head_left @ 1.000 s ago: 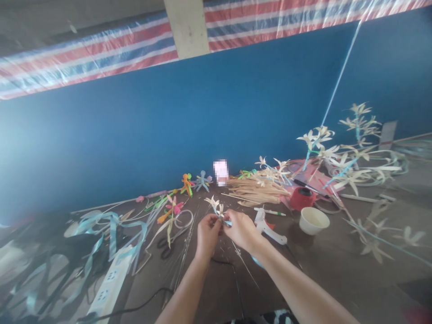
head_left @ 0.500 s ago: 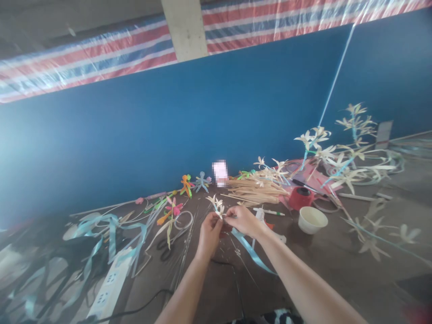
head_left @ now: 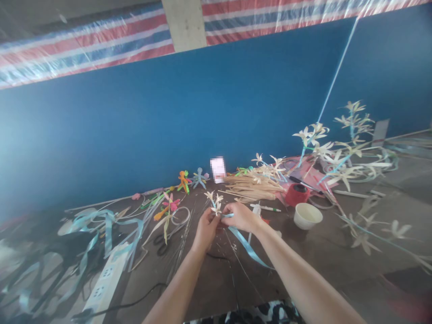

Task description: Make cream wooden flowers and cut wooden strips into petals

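Note:
My left hand (head_left: pixel 206 227) is closed around the base of a small spray of cream artificial flowers (head_left: pixel 216 208), whose petals point up and away from me. Close beside it, my right hand (head_left: pixel 241 217) pinches a light blue ribbon (head_left: pixel 248 247) at the flowers' stem. The ribbon's loose tail trails from under the right hand down toward the table. My fingers cover the stem, so how far the ribbon wraps it cannot be seen.
Behind my hands lies a bundle of tan strips (head_left: pixel 251 186). To the right stand a white bowl (head_left: pixel 308 217), a red tape roll (head_left: pixel 297 194) and finished flower stems (head_left: pixel 340 164). Scissors (head_left: pixel 161 245), blue ribbons (head_left: pixel 108 229) and a power strip (head_left: pixel 106 281) lie left.
The right hand has shifted slightly, and a short stretch of blue ribbon now shows between its fingers near the stem. The camera view has tilted a little.

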`<action>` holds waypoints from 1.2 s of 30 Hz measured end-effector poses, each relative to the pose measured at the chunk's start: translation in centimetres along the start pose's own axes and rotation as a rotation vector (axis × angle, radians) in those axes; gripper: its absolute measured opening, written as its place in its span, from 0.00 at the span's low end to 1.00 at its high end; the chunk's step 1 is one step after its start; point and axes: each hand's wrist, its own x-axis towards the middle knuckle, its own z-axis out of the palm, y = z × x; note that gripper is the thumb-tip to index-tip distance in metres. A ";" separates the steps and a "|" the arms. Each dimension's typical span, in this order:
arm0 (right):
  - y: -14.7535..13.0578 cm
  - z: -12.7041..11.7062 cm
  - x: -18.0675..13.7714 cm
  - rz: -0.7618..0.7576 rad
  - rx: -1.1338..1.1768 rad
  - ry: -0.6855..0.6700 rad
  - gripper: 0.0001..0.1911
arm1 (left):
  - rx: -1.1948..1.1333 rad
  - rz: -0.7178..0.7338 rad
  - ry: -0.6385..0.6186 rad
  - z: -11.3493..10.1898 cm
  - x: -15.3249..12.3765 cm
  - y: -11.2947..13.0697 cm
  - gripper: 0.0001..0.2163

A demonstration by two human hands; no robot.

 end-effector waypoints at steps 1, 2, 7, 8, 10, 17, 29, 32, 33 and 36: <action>-0.1 0.3 -0.1 0.005 -0.081 0.027 0.10 | 0.008 0.008 0.011 0.0 0.2 -0.2 0.13; -0.3 0.5 -0.2 0.017 -0.161 0.053 0.10 | 0.016 0.017 0.025 0.1 0.3 -0.4 0.13; -1.0 2.1 -0.2 0.146 -0.422 0.067 0.08 | 0.045 0.000 0.117 0.4 1.2 -1.1 0.12; -1.0 2.3 -0.2 0.165 -0.442 0.068 0.08 | 0.052 -0.013 0.128 0.5 1.3 -1.1 0.11; -1.1 2.6 -0.1 0.190 -0.457 0.078 0.09 | 0.062 -0.031 0.141 0.5 1.3 -0.9 0.09; -0.1 3.0 0.0 0.206 -0.292 0.153 0.10 | 0.058 -0.038 0.123 -0.2 0.9 -0.3 0.10; 1.9 3.0 1.2 0.207 0.651 -0.106 0.07 | -0.143 -0.221 -0.221 -2.3 0.8 1.0 0.17; 2.1 3.0 1.1 0.223 0.806 -0.214 0.07 | -0.136 -0.240 -0.264 -2.3 0.6 1.2 0.19; 2.1 3.0 1.0 0.224 0.851 -0.244 0.07 | -0.131 -0.246 -0.270 -2.3 0.6 1.2 0.19; 2.0 2.8 0.8 0.216 0.956 -0.322 0.08 | -0.123 -0.261 -0.294 -2.3 0.5 1.4 0.18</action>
